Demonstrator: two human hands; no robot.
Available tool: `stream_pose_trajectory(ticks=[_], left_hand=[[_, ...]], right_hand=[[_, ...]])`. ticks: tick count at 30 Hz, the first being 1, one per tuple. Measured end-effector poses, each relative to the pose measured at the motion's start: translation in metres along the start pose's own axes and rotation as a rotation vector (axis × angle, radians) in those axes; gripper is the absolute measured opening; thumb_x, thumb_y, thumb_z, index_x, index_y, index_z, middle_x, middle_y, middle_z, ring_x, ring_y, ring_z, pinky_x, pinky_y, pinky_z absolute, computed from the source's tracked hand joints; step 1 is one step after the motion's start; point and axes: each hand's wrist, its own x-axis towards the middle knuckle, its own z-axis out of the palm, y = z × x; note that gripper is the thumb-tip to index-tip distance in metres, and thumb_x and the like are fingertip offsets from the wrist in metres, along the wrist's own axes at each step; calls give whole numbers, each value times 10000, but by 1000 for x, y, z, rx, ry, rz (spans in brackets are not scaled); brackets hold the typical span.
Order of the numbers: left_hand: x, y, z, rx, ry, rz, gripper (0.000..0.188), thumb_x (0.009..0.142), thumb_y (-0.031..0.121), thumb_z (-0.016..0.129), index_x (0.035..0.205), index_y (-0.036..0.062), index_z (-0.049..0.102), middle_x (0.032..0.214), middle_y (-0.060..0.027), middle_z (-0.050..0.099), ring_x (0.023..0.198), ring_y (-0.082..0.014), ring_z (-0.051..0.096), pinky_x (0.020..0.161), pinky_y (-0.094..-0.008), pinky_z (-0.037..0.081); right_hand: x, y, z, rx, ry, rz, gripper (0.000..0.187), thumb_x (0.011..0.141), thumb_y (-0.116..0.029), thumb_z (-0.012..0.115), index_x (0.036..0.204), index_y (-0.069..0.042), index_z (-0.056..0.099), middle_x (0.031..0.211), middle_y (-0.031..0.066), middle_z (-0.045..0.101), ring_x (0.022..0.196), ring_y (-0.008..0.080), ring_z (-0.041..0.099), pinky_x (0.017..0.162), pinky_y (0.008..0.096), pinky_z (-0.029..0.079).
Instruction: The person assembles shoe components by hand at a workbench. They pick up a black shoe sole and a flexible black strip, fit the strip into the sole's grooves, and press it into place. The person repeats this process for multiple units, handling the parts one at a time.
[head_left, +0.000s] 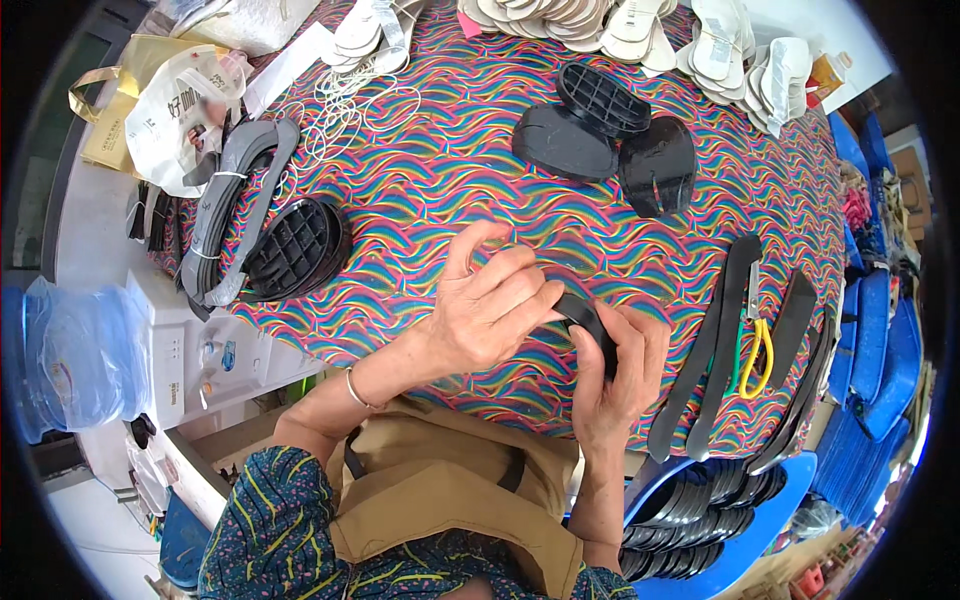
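Note:
Over the near middle of the patterned table, my two hands are closed on a small black curved piece (588,322), bent like an arch. My right hand (622,370) grips its right side between thumb and fingers. My left hand (490,308) pinches its left end with the fingertips, one finger raised and curled apart from the others. Part of the piece is hidden by my fingers, so its exact kind is unclear. Beyond my hands lie loose black sole pieces: a ribbed one (603,98), a smooth one (566,142) and a glossy one (657,167).
At left are stacked ribbed black pieces (298,250) and a tied bundle of grey-black strips (212,232). Long black strips (722,345) and yellow-handled scissors (757,358) lie right. Pale insoles (560,20) line the far edge. A blue bin (775,510) of black parts stands below right.

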Motion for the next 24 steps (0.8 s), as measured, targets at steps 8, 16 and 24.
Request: stream_pose_trajectory(ticks=[8,16,24], left_hand=[[3,-14,7,32,54,108,263,685,204,806,735,47,601,693,-36,478,704,-223,541,782,-461,455],[24,22,-9,-383,268,-412,371,781,127,793,1072,1,601,937,-105,638,820,-250,609,756,-355,488],[19,60,-1,-731,-14,-732,393,871,79,702,1226,-19,566,982,-137,685,862,-204,673,733,-331,523]], right_hand=[[6,-2,5,-22,88,-1,206,843,-11,698,1039,7,636,945,133,608,885,278,579,796,361,464],[-18,33,-7,817,448,608,231,1006,-200,561,1103,7,593,1019,80,658,904,146,633,841,300,506],[-41,12,21,1207,387,719,296,1018,-237,522,1195,-9,587,1089,47,623,983,124,576,870,289,464]])
